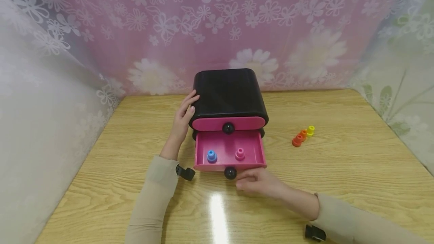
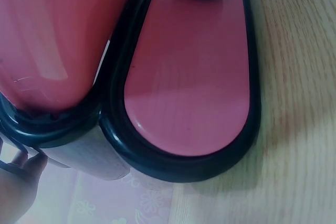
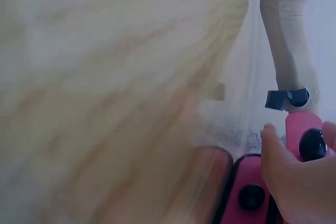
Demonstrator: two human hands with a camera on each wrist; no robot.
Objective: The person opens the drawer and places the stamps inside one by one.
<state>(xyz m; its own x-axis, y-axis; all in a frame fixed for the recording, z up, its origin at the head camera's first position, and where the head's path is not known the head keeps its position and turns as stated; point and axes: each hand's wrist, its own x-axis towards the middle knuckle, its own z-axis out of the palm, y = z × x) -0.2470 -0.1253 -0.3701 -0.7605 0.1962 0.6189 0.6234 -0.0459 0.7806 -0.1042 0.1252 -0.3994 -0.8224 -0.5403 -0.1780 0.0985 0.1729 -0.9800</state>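
A black drawer unit with pink drawers stands mid-table in the head view. Its top drawer is closed, while the pink drawer below it is pulled out. Inside lie a blue stepped plastic peg and a pink one. My left hand rests against the unit's left side, fingers extended. Just right of the pulled-out drawer's black knob, my right hand has loosely bent fingers by the drawer front and holds nothing. In the left wrist view, a closed drawer front sits at table level.
Right of the unit, a red peg, an orange peg and a yellow peg stand close together on the wooden table. A floral curtain hangs behind the table, with pale patterned cloth on both sides.
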